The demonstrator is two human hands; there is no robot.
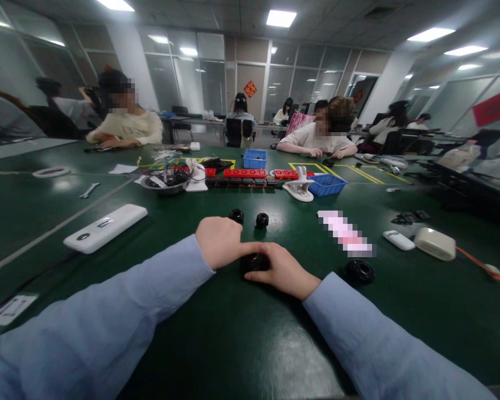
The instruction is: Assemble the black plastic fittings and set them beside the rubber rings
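Grip: right hand (285,270) clasped glossy black round part (253,264) | left hand (219,243), couldn't tell | loose pinch risked rolling it into small black ring-topped piece (262,221) beyond

Forearms (158,291) angled inward, left hand (220,241) with thumb (250,248) extended, right hand (289,271) curled

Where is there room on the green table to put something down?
Bare green tabletop shows between the two blue sleeves, and another patch between the long white device and the left hand. It's crowded farther back, where the metal bowl, red blocks and blue baskets stand close together.
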